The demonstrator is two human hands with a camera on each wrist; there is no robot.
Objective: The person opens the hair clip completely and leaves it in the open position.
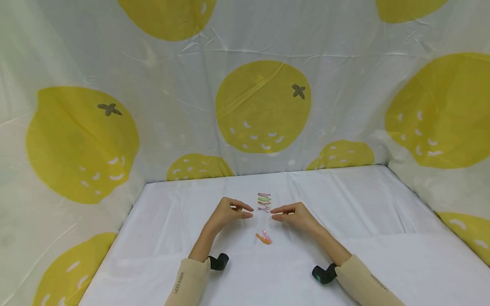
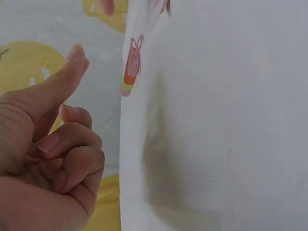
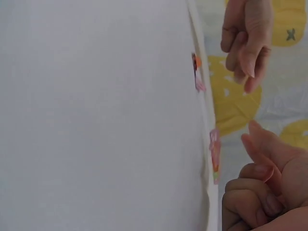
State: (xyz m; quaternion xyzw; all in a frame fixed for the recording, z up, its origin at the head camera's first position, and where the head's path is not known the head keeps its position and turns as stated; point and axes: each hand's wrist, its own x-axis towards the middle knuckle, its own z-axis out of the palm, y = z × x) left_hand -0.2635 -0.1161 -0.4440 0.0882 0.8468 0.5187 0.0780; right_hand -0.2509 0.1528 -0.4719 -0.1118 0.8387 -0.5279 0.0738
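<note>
A column of snap hair clips [image 1: 264,199] in pink, green and reddish tones lies on the white table. Nearer the front edge, an orange hair clip [image 1: 263,239] and a pink hair clip [image 1: 267,235] overlap. My left hand [image 1: 229,211] hovers just left of the column's near end, index finger and thumb stretched toward it, a gap between them. Mirroring it on the right is my right hand [image 1: 294,215]. Neither hand holds anything. In both wrist views the other fingers of the left hand [image 2: 53,139] and right hand [image 3: 269,183] curl loosely.
A white cloth covers the table [image 1: 160,238]. Behind and beside it hangs a curtain [image 1: 344,106] printed with yellow lemons. Each forearm wears a beige sleeve [image 1: 189,280] and a black wrist camera [image 1: 219,262].
</note>
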